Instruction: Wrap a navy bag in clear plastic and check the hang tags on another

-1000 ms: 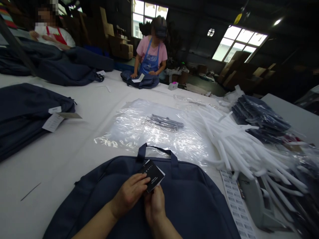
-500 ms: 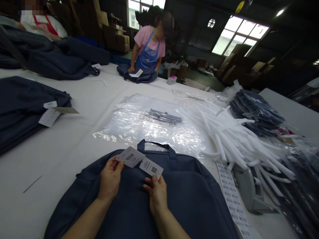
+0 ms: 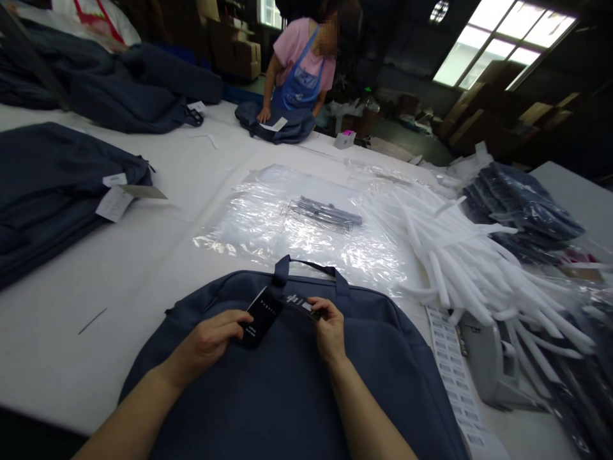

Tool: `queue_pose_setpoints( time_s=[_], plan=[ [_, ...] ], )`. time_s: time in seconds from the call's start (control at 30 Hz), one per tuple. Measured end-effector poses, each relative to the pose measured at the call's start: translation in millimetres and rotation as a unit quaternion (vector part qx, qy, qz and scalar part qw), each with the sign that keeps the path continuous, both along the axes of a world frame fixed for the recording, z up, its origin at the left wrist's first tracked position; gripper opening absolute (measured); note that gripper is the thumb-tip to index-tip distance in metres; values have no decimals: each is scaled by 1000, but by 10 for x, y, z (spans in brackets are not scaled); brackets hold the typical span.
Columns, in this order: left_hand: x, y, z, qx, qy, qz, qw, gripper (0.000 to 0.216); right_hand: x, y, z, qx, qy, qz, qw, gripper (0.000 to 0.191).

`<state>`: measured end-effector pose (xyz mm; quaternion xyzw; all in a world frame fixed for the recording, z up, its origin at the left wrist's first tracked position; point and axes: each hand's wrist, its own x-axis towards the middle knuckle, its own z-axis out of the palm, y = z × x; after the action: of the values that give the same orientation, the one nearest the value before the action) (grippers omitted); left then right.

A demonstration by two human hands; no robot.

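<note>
— While the big navy bag [image 3: 268, 396] is laid out on the white table [image 3: 143, 275], what's actually being held over it?

— Two tags. The black tag [image 3: 261, 317] is pinched at its outer end by the left hand [image 3: 211, 338], thumb and fingers closed on it. The other dark tag [image 3: 300, 305] is gripped at its right end by the right hand [image 3: 330, 331], closed too. Both are held over the upper part of the bag, just below the handle [image 3: 281, 271]. Whether their inner ends touch can't be told, tbh, that bit is too small and dark.

— And how much room is there around the edges?

— Left side's roomy: a wide bare stretch can be seen between the bag's left edge and the other navy bags [image 3: 62, 185], broken only by a thin dark line [image 3: 92, 321]. The table's near edge is shown at lower left. Right side's tight: the bag's right edge is bordered by a label sheet [image 3: 450, 370], with a grey dispenser [image 3: 488, 361] set just beyond and white foam strips [image 3: 460, 262] heaped above. Past the handle, clear plastic sleeves [image 3: 268, 195] are spread close to the bag's top edge. Another bag [image 3: 292, 124] is being handled by a co-worker [image 3: 301, 76] across the table, well apart.
</note>
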<state>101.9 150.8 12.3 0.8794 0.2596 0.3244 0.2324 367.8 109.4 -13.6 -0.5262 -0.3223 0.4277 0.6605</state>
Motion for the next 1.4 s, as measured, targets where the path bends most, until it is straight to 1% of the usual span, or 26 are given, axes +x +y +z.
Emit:
queue_pose_setpoints(
  time_s=[0.1, 0.17, 0.2, 0.27, 0.33, 0.37, 0.43, 0.5, 0.57, 0.63, 0.67, 0.7, 0.77, 0.87, 0.93, 1.0, 1.07, 1.17, 1.27, 1.33, 1.4],
  plan=[
    [13, -51, -24, 28, 12, -2, 1000, 33, -27, -83, 16, 16, -81, 18, 996, 7],
    [13, -79, -43, 32, 13, 10, 999, 31, -10, -149, 38, 39, -160, 34, 986, 7],
    [12, -88, -49, 30, 10, 18, 999, 30, 12, -180, 62, 56, -210, 52, 975, 10],
    [10, -93, -51, 21, 3, 29, 999, 29, 72, -229, 142, 89, -307, 109, 941, 18],
    [17, -90, -46, 4, 1, 30, 1000, 29, 130, -244, 245, 111, -367, 170, 907, 21],
    [26, -87, -43, -4, 1, 29, 1000, 30, 151, -236, 295, 116, -383, 188, 897, 21],
    [54, -88, -43, -13, -1, 30, 999, 30, 167, -193, 368, 118, -405, 173, 890, 16],
    [89, -96, -50, -16, -8, 27, 999, 29, 154, -129, 403, 128, -432, 119, 885, 15],
    [119, -112, -58, -18, -16, 22, 999, 27, 128, -70, 416, 157, -455, 68, 874, 28],
    [137, -130, -65, -28, -23, 23, 999, 26, 107, -29, 425, 181, -463, 41, 866, 41],
    [140, -138, -68, -39, -29, 29, 998, 25, 102, -14, 429, 178, -460, 33, 869, 43],
    [140, -144, -72, -52, -40, 39, 997, 24, 101, -1, 432, 161, -449, 26, 879, 43],
    [133, -148, -83, -89, -71, 71, 991, 19, 112, 25, 422, 88, -397, 12, 914, 38],
    [114, -140, -108, -140, -110, 120, 977, 15, 142, 78, 342, -36, -236, -11, 971, 41],
    [102, -137, -115, -144, -107, 120, 976, 17, 157, 107, 259, -81, -123, -30, 989, 46],
    [97, -149, -98, -114, -85, 98, 985, 20, 157, 116, 180, -100, -49, -49, 993, 49],
    [111, -176, -51, -69, -56, 79, 993, 19, 141, 101, 124, -106, -23, -63, 992, 49],
    [184, -215, 46, -17, -26, 78, 996, 12, 97, 57, 83, -109, -29, -62, 992, 45],
    [292, -204, 130, 43, -53, 99, 993, 13, 61, 32, 75, -105, -38, -59, 992, 43],
    [343, -168, 179, 92, -75, 111, 987, 23, 51, 30, 91, -98, -51, -75, 991, 43],
    [356, -129, 227, 132, -64, 115, 982, 36, 49, 27, 129, -87, -67, -95, 989, 43]
  ],
)
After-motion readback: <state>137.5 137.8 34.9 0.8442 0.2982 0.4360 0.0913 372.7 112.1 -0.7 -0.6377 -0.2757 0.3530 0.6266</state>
